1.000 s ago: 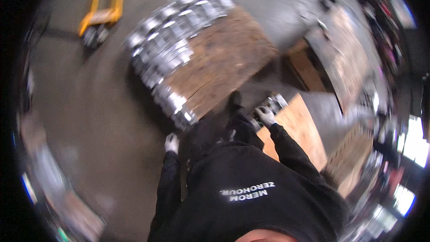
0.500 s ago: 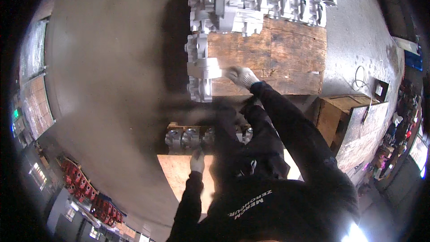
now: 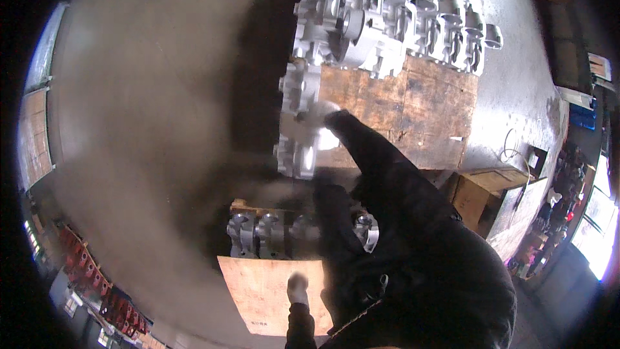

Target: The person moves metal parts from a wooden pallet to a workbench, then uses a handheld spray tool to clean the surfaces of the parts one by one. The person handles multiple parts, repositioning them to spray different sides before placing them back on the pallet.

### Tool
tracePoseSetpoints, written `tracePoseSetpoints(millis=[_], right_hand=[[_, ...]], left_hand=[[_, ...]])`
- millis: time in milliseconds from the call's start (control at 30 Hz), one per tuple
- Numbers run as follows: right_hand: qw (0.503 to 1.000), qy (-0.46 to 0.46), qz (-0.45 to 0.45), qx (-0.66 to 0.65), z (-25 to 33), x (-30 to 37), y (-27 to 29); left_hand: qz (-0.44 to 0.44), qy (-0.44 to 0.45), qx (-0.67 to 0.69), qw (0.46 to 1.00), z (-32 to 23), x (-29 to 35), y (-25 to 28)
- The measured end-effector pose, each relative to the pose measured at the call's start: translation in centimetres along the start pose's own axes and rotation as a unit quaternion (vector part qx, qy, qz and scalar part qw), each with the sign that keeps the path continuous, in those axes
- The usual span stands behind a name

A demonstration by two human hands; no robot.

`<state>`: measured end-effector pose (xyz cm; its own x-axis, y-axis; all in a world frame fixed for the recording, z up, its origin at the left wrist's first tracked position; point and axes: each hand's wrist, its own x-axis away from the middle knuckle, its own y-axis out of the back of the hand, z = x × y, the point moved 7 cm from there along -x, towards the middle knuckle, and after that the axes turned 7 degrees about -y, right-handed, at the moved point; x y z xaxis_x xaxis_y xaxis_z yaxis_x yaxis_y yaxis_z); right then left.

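My right hand [image 3: 322, 116], in a pale glove, reaches to a silver metal casting [image 3: 307, 130] at the left edge of a wooden board. Motion smears its fingers against the bright metal, so its grip does not show. Similar castings [image 3: 301, 87] line that edge. My left hand [image 3: 298, 288], also gloved, hangs over a light plywood sheet [image 3: 258, 291] by my body. It looks compact and blurred, and nothing shows in it.
More silver castings [image 3: 387, 19] crowd the far part of the wooden board [image 3: 426, 110]. Beside my legs stands a lower row of castings [image 3: 270, 232]. A wooden box [image 3: 484, 190] is at the right. Red metal parts [image 3: 81, 255] stand in the lower left distance.
My right hand has moved left from above the bare wood onto the casting at the edge. My left hand has drawn back over the plywood. The whole view has shifted.
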<state>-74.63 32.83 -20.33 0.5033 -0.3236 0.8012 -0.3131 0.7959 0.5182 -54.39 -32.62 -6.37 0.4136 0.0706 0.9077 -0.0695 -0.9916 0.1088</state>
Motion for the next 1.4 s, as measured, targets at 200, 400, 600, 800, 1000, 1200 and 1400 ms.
tracePoseSetpoints(millis=[200,400,600,800,1000,1200,1400], right_hand=[[0.996,0.009,-0.022,-0.09,0.1,7.2,-5.6],[0.992,-0.07,-0.099,-0.027,-1.6,16.5,-10.1],[0.939,-0.171,-0.104,-0.279,-13.2,27.2,-7.1],[0.761,-0.228,-0.217,-0.567,-27.6,46.3,-8.1],[0.574,-0.223,-0.333,-0.714,-44.9,65.9,-9.9],[0.389,-0.3,-0.408,-0.769,-60.3,84.8,-14.6],[0.497,-0.659,-0.451,-0.339,-75.2,99.6,-18.4]], left_hand=[[0.089,-0.056,0.048,0.993,-5.0,-0.4,-11.1],[0.113,-0.231,-0.21,0.943,-14.2,1.7,-20.3],[0.234,-0.192,-0.263,0.916,-11.4,10.3,-37.5],[0.23,-0.309,-0.462,0.799,-0.9,26.1,-48.7],[0.462,-0.347,-0.434,0.691,16.5,41.4,-58.2],[0.565,-0.313,-0.617,0.45,37.2,56.8,-67.0],[0.652,-0.324,-0.647,0.227,56.9,69.1,-72.9]])
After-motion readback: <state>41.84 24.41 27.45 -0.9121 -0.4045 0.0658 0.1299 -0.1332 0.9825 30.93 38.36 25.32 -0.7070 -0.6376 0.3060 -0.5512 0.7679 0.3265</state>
